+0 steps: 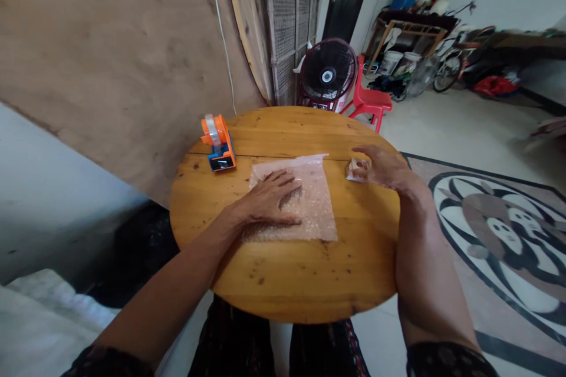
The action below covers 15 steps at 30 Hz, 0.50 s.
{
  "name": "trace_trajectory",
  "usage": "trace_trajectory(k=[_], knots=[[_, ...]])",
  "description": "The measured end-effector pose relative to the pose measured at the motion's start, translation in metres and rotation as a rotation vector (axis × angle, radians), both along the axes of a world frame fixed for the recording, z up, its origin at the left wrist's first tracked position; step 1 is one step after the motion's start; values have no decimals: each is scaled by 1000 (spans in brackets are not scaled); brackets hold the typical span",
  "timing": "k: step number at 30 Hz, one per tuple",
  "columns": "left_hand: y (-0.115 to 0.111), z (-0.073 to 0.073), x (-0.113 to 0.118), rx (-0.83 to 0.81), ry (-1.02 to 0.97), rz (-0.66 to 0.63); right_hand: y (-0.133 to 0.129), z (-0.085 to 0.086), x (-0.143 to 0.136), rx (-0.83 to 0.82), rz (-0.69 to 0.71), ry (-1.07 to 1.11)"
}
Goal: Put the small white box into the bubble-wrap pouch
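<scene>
A sheet of clear bubble wrap (316, 206) lies flat near the middle of the round wooden table (292, 283). My left hand (272, 200) rests palm down on it, fingers spread. Toward the table's right side sits a small box (357, 166), pale with reddish marks on top; its kind is too blurred to make out. Around the box is my right hand (384, 168), thumb and fingers apart, one finger reaching past its far edge. Part of the box is hidden behind the thumb.
An orange and blue tape dispenser (219, 144) with a roll of clear tape stands at the table's left rear edge. Behind the table are a fan (328, 73) and a red chair (371, 97). A patterned rug (499, 235) lies on the floor at right.
</scene>
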<state>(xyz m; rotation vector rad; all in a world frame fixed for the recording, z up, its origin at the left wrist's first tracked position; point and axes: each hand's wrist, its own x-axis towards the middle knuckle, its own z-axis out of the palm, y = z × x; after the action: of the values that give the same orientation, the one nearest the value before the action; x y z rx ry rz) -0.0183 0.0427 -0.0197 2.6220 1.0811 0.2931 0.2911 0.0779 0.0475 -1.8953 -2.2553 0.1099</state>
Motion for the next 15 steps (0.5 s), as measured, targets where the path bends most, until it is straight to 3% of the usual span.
trace_trajectory(k=[6, 9, 11, 13, 15], knots=[[1, 1, 1, 36, 14, -6, 11, -12, 18, -145, -53, -54], [1, 1, 1, 17, -16, 6, 10, -5, 13, -79, -103, -34], [0, 0, 1, -7, -43, 30, 4, 4, 5, 28, -84, 143], [0, -1, 1, -34, -61, 51, -7, 12, -9, 129, 67, 451], [0, -1, 1, -49, -81, 56, -19, 17, -29, 105, 263, 628]])
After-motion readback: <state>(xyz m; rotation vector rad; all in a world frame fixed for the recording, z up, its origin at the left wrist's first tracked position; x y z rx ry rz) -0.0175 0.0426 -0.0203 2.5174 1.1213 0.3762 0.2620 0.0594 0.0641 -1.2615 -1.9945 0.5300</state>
